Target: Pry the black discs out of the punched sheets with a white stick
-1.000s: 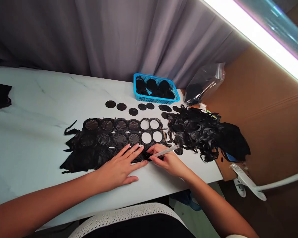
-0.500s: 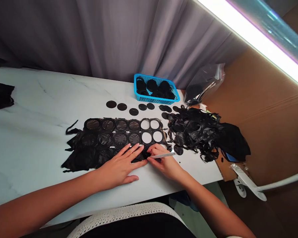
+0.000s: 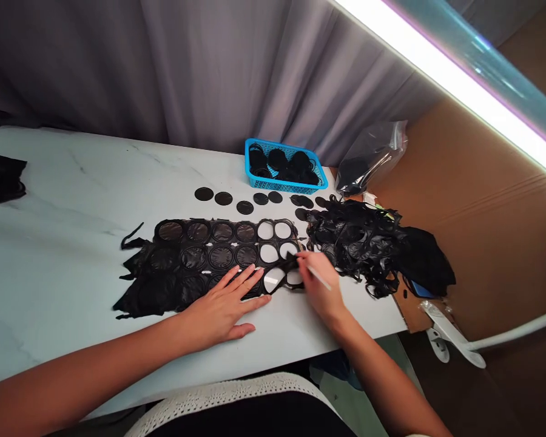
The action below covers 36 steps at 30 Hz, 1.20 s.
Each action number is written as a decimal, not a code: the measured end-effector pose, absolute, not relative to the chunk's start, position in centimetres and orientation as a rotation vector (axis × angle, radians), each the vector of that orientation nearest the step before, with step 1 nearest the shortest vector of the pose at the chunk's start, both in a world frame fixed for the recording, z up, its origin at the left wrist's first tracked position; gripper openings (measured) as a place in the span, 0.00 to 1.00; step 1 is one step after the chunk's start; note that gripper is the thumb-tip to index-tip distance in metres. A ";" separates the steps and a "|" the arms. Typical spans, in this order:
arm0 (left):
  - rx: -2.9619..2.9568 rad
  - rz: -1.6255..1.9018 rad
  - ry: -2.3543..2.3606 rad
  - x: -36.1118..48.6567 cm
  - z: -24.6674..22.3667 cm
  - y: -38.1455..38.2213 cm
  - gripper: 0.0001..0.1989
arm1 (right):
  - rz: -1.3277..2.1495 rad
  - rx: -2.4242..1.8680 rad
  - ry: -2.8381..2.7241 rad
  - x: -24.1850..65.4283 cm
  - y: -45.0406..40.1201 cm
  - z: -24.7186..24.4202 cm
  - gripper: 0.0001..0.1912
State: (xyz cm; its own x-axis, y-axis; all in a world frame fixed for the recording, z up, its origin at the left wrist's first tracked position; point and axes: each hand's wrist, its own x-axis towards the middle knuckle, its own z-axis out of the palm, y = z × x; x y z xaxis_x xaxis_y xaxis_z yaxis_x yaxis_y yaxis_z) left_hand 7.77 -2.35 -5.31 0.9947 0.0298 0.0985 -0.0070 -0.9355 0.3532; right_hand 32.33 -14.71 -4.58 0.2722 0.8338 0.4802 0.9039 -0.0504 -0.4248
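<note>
A black sheet with rows of round rings lies on the white table. My left hand rests flat on its near edge, fingers spread. My right hand, partly blurred, is closed around a thin pale tool at the sheet's right end. A piece of black film is at its fingertips. White shows through several rings at the right end, two of them in the near row between my hands.
Behind the sheet are loose black discs and a blue basket of black rounds. Black scraps are heaped at right, near a clear plastic bag. Black cloth lies far left.
My right hand has moved right, away from my left hand, drawing black film off the near row and uncovering white openings. My left hand has stayed in place.
</note>
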 end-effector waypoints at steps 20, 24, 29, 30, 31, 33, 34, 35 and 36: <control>2.820 0.291 0.102 8.6 -4.9 -2.3 0.25 | 0.433 -1.728 -0.986 34.1 -16.1 -0.9 0.09; 2.825 0.300 0.098 10.6 -4.0 -1.5 0.09 | 0.904 -1.646 -1.207 29.9 -15.7 -2.0 0.09; 2.712 0.268 0.070 12.2 -3.6 -0.6 0.01 | 1.050 -1.578 -1.271 29.1 -15.4 -2.4 0.09; 2.685 0.268 0.068 12.3 -3.6 -0.5 0.01 | 1.070 -1.578 -1.272 29.3 -15.4 -2.4 0.08; 2.664 0.270 0.061 12.3 -3.7 -0.5 0.02 | 1.086 -1.578 -1.274 29.4 -15.3 -2.3 0.08; 2.640 0.289 0.044 12.2 -3.9 -0.4 0.03 | 1.106 -1.584 -1.282 29.6 -15.2 -2.1 0.08; 2.633 0.300 0.038 12.1 -3.9 -0.4 0.04 | 1.111 -1.588 -1.287 29.7 -15.2 -2.1 0.08; 2.629 0.310 0.033 12.0 -3.9 -0.4 0.05 | 1.114 -1.591 -1.290 29.7 -15.1 -2.1 0.08; 2.626 0.319 0.032 12.0 -3.9 -0.5 0.05 | 1.120 -1.593 -1.292 29.6 -15.0 -2.1 0.08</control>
